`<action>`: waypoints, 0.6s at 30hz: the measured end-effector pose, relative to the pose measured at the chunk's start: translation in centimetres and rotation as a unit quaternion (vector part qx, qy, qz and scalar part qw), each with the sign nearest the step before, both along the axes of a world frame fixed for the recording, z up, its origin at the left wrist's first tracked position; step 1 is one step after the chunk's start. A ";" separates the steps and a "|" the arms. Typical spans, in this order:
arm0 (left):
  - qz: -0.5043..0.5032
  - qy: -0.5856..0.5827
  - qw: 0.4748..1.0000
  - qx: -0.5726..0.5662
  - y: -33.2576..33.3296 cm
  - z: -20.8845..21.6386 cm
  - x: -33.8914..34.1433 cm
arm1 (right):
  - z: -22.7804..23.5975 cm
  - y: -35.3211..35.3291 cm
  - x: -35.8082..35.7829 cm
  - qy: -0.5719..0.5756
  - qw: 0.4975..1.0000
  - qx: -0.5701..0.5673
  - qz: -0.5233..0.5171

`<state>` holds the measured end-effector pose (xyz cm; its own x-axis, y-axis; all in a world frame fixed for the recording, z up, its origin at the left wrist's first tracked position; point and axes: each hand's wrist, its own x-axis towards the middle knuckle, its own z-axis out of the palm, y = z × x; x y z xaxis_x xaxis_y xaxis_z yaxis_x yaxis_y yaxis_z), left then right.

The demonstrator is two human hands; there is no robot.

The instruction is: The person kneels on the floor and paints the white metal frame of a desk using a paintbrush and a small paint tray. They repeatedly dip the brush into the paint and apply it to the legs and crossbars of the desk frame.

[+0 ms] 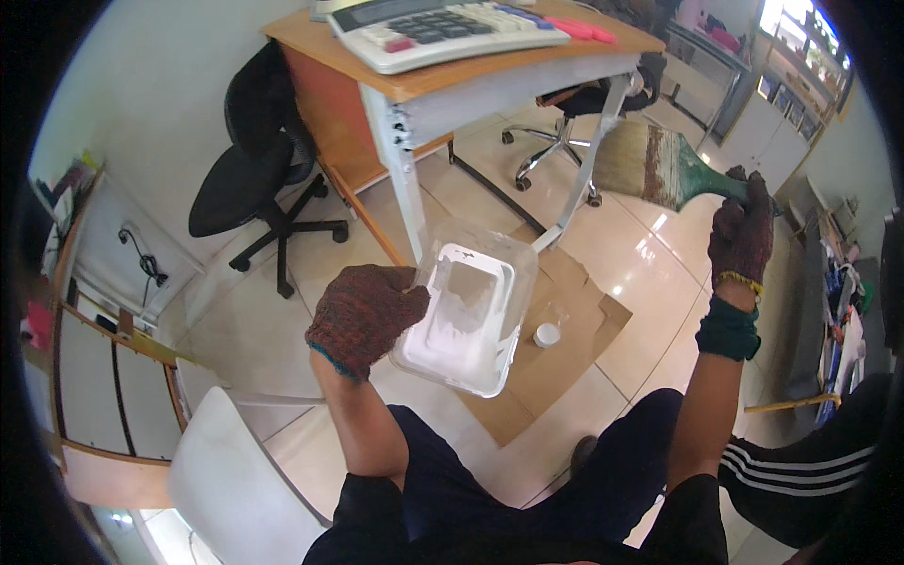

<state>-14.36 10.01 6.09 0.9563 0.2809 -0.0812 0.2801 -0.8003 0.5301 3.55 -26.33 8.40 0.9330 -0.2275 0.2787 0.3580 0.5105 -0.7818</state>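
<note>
My left hand (pixel 365 318), in a dark reddish-brown knitted glove, grips the side of a clear plastic tub (pixel 461 311). White paint (pixel 457 348) coats its bottom and lower walls. In my gloved right hand (pixel 742 231) is the green handle of a wide paintbrush (pixel 659 168). Its bristles point left, toward the desk's leg, and its metal band is streaked with white and rust-brown. Whether the bristle tip touches the white-painted leg (pixel 579 174) I cannot tell. The desk (pixel 508 61) has a wooden top and white metal frame.
A large calculator (pixel 452 33) lies on the desktop beside pink-handled scissors (pixel 579 30). Below the tub, flattened cardboard (pixel 565 353) bears a small white cap (pixel 546 334). Black swivel chairs stand left (pixel 250 179) and behind the desk (pixel 565 113). A white chair (pixel 235 471) is at lower left.
</note>
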 end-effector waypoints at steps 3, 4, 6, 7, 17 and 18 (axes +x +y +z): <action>-0.027 0.007 0.999 0.043 -0.3 -0.9 1.6 | -0.7 -0.1 -2.7 0.035 0.999 0.011 -0.031; -0.043 0.033 0.996 0.068 -0.7 -1.0 2.4 | -1.8 -1.5 -2.9 0.039 0.999 0.007 0.016; -0.050 0.057 0.993 0.093 -1.5 -0.3 3.1 | -3.0 -2.2 -4.4 0.065 0.998 0.018 0.008; -0.044 0.051 0.994 0.088 -1.2 -0.9 2.9 | -4.2 -1.7 -5.5 0.065 0.997 0.025 0.015; 0.059 -0.022 0.996 -0.070 -4.6 -3.2 3.2 | -11.3 -2.0 -3.6 -0.039 0.997 -0.072 0.003; 0.071 -0.014 0.994 -0.080 -4.9 -3.4 3.4 | -11.5 -2.3 -2.8 -0.051 0.995 -0.081 0.020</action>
<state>-10.99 5.11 2.73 0.9105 0.3987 -0.1096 0.3674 -0.6587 0.6566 0.73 -28.60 -3.08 0.9053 -0.1354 0.4025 0.4219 0.3959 -0.8157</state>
